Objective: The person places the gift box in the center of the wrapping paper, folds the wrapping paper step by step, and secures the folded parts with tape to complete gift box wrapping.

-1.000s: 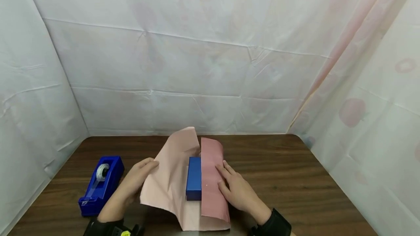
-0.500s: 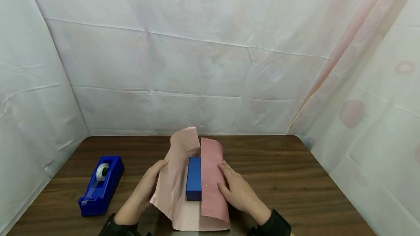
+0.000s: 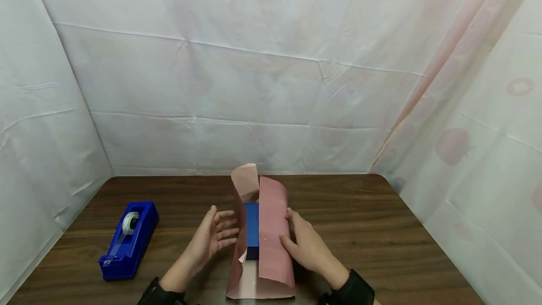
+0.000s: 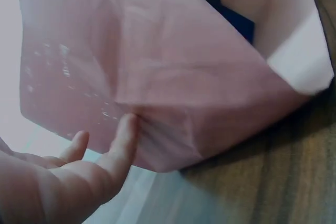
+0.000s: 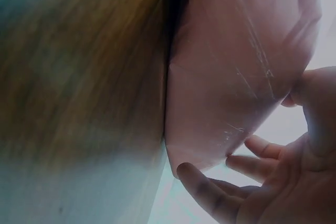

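Note:
A blue box lies on a sheet of pink paper, whose right side is folded up and over the box's right part. The paper's left side stands up against the box, its pale far corner curling above. My left hand has its fingers spread and straight, with fingertips right at the left flap; in the left wrist view a finger presses a crease into it. My right hand rests along the right fold, thumb on top and fingers extended at its side. In the right wrist view the fingertips touch the paper's outer face.
A blue tape dispenser with a roll of clear tape stands on the left of the brown wooden table. White cloth hangs behind the table and along both sides.
My left hand has moved right, let go of the paper's left edge and turned its fingers toward the flap. That flap has swung up against the box. The right hand has barely moved.

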A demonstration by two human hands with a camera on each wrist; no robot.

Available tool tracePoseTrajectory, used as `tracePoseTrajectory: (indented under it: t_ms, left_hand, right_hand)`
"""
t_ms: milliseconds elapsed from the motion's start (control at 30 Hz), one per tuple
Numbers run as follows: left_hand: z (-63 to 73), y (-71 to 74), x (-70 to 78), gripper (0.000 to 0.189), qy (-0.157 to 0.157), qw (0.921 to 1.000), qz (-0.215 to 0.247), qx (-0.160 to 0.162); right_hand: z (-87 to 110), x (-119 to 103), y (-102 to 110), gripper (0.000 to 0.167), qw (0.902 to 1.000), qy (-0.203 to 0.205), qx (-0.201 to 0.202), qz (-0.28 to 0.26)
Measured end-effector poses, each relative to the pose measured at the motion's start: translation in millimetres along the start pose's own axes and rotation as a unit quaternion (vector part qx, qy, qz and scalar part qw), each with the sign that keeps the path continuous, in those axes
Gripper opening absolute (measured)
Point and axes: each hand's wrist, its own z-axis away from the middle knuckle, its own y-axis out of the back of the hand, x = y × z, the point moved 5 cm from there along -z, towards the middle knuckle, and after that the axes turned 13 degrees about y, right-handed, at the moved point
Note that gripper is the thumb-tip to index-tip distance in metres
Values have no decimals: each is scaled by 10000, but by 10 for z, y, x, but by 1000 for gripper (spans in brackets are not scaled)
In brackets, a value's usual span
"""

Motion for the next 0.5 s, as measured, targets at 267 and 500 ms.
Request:
tracePoseTrajectory:
  t_ms: [267,500]
  left_hand:
    - [-62,-53,-114,78,116,9990,-172,406]
    - [-110,-172,-128,49,-525,9938,-884,414]
  right_hand:
    - [-7,44,10,47,9994,-107,-113,-315]
    - [-9,67,29,46,9987,-141,189,-452]
